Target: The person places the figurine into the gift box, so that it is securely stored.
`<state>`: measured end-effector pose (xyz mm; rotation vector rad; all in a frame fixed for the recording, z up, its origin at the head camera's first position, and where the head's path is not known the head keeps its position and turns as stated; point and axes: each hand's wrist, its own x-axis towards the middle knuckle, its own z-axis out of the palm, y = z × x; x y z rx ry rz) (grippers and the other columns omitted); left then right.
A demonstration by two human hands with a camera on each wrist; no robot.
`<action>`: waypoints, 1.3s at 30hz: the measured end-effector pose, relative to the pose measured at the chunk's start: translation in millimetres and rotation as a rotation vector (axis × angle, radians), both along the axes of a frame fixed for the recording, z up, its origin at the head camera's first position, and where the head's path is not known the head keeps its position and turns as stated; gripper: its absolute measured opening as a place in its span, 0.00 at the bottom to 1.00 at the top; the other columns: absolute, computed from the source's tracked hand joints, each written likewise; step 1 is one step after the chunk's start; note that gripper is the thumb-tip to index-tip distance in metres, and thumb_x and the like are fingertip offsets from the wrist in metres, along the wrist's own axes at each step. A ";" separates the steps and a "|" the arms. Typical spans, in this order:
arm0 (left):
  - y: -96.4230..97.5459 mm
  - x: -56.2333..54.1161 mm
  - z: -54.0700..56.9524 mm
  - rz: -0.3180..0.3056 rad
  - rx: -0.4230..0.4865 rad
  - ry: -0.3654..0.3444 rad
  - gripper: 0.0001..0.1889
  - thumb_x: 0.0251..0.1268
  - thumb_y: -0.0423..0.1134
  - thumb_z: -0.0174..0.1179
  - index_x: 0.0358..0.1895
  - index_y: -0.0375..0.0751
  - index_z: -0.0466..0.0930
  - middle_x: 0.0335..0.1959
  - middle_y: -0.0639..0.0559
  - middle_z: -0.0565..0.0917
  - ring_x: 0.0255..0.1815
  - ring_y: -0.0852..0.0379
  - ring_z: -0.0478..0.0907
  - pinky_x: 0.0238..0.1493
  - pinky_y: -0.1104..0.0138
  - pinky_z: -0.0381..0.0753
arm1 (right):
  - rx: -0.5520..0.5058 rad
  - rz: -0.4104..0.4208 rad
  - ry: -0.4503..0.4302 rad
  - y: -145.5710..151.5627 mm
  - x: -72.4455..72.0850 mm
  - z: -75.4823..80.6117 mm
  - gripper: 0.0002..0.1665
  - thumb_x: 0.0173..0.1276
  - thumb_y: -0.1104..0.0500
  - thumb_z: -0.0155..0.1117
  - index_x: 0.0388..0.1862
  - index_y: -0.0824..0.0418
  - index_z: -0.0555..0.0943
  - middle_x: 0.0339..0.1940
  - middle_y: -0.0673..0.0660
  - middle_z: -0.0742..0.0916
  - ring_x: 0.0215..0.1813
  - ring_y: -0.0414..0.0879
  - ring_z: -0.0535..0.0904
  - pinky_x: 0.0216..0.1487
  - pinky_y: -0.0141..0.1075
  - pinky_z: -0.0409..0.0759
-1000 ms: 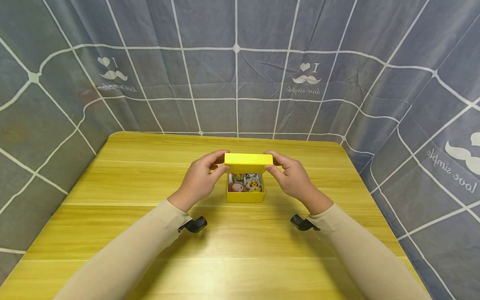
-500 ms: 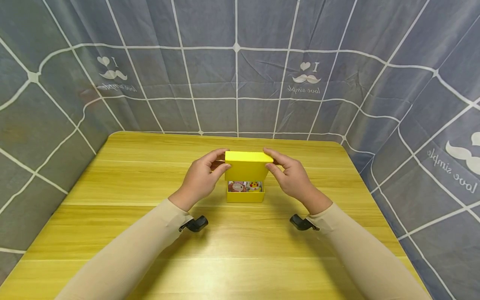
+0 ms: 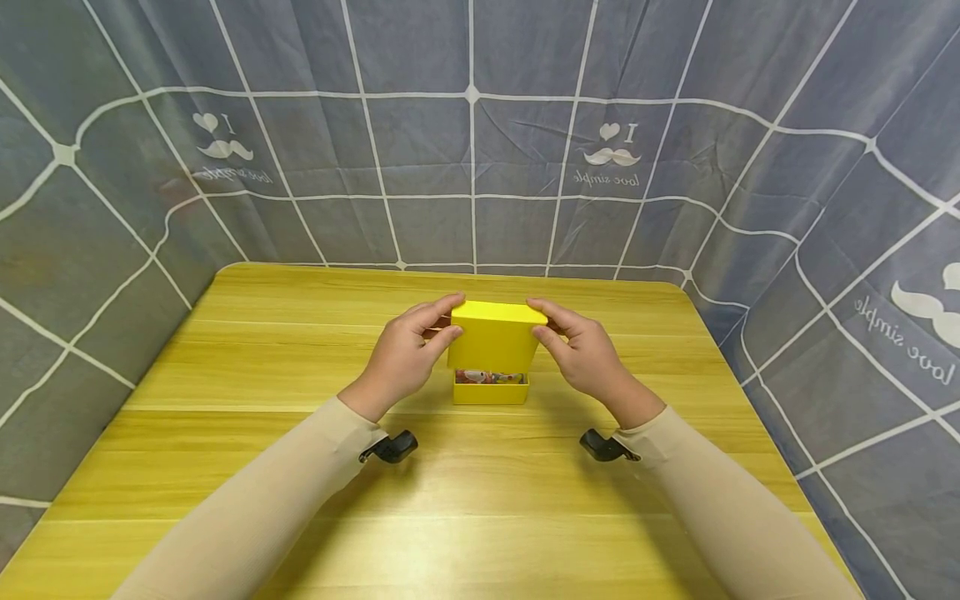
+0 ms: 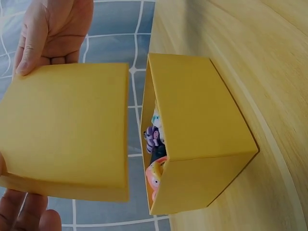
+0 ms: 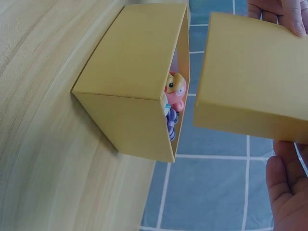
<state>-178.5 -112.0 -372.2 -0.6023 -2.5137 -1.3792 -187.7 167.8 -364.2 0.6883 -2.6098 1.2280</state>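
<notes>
A yellow box lid (image 3: 495,340) hangs just above a yellow box (image 3: 491,395) that stands on the table. My left hand (image 3: 397,358) grips the lid's left side between thumb and fingers, while my right hand (image 3: 588,357) grips the right side. A gap separates lid and box in both wrist views. Through the box's open top several small toy figures show, among them a purple striped one (image 4: 151,136) and a pink and yellow one (image 5: 176,90). From the head view, the lid hides most of the figures.
A wooden table (image 3: 480,517) lies under the box. Grey-blue curtain (image 3: 420,150) with white grid lines encloses its back and sides. Black wrist mounts (image 3: 393,447) stick out from both sleeves.
The lid has come down and tilted, its front covering more of the box's opening. Fewer figures show in the head view than before. Both hands keep their hold.
</notes>
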 end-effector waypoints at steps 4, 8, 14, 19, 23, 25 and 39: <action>-0.5 0.6 0.8 -0.010 0.014 -0.015 0.25 0.77 0.39 0.64 0.74 0.51 0.77 0.65 0.47 0.84 0.57 0.50 0.83 0.60 0.55 0.87 | -0.014 0.006 -0.005 0.1 0.6 -0.3 0.28 0.81 0.59 0.63 0.77 0.57 0.75 0.60 0.61 0.89 0.51 0.53 0.85 0.37 0.36 0.77; -0.8 -0.1 1.2 -0.013 0.040 -0.036 0.24 0.78 0.39 0.63 0.74 0.51 0.78 0.63 0.47 0.84 0.57 0.50 0.83 0.60 0.55 0.87 | -0.030 0.018 0.000 0.4 0.8 -0.7 0.29 0.79 0.61 0.64 0.77 0.58 0.75 0.69 0.62 0.85 0.53 0.54 0.85 0.47 0.43 0.83; -1.1 -1.4 2.5 -0.026 0.066 -0.055 0.24 0.78 0.39 0.63 0.74 0.49 0.77 0.60 0.45 0.85 0.57 0.49 0.83 0.60 0.54 0.87 | -0.044 0.017 0.014 -0.5 -0.1 -0.5 0.25 0.78 0.61 0.65 0.72 0.58 0.80 0.55 0.60 0.89 0.45 0.50 0.81 0.46 0.41 0.82; -2.5 -1.2 2.7 -0.068 0.094 -0.113 0.29 0.76 0.37 0.65 0.77 0.50 0.74 0.62 0.44 0.82 0.59 0.47 0.82 0.61 0.51 0.86 | -0.091 0.023 -0.034 -0.3 0.1 -0.2 0.24 0.80 0.61 0.63 0.72 0.59 0.80 0.38 0.59 0.84 0.30 0.45 0.72 0.31 0.33 0.71; -3.4 -1.7 2.8 -0.076 0.088 -0.130 0.30 0.75 0.37 0.67 0.77 0.52 0.73 0.61 0.45 0.80 0.58 0.48 0.81 0.62 0.51 0.85 | -0.116 0.035 -0.061 -0.4 0.3 0.3 0.26 0.80 0.61 0.63 0.74 0.59 0.78 0.41 0.61 0.85 0.30 0.47 0.72 0.30 0.32 0.71; -3.7 -2.3 2.8 -0.066 0.077 -0.126 0.29 0.75 0.38 0.66 0.77 0.53 0.73 0.60 0.45 0.80 0.58 0.48 0.81 0.60 0.51 0.85 | -0.112 0.041 -0.069 -0.4 0.3 0.2 0.29 0.79 0.62 0.64 0.77 0.58 0.75 0.48 0.63 0.85 0.36 0.49 0.79 0.34 0.29 0.75; -5.0 -3.5 1.7 -0.086 0.090 -0.162 0.36 0.75 0.39 0.66 0.82 0.60 0.64 0.72 0.47 0.74 0.60 0.49 0.80 0.53 0.55 0.86 | -0.083 0.041 -0.114 -2.3 1.6 1.7 0.40 0.76 0.64 0.68 0.83 0.54 0.67 0.61 0.66 0.81 0.47 0.55 0.90 0.41 0.32 0.85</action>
